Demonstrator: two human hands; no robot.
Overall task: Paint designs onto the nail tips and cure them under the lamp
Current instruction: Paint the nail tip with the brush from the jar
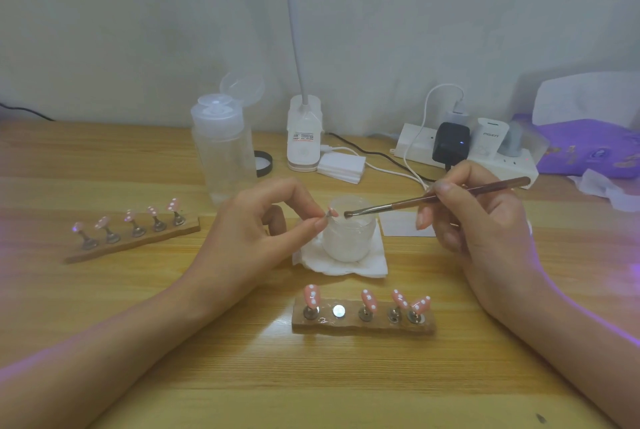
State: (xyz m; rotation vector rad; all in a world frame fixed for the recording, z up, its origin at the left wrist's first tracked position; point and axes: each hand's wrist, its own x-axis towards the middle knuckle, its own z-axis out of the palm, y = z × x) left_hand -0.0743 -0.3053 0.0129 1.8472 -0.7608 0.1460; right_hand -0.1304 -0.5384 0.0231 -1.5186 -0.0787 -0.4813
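Nail tip [331,212] is up off the table [311,376], pinched btwn thumb and forefinger of my left hand [256,231], right over the rim of the jar [349,236]. I think I've got it by its little metal stem so skin doesn't touch the painted face, but it's too small to be sure. The other L fingers curl loosely behind and hold nothing. Lifted like this, not parked on a rack, I can tilt it toward the bristles.

My right hand [485,221] grips the brush [436,197] pen-style, w/ thumb and forefinger pressed on the shaft and the remaining fingers folded under. The bristle end sits just beside the tip at the jar mouth. Touching or just apart, can't tell.

The jar stands on a folded tissue [346,267], prob. to catch drips. The near holder [363,323] in front of me carries four pink dotted tips and one bare magnet [339,311], 2nd slot from the left. That's where this one belongs, I reckon. The far holder [138,238], off to the L, has all five slots filled. A purple glow at the R edge suggests the curing lamp is that way, though I can't pick it out for certain.
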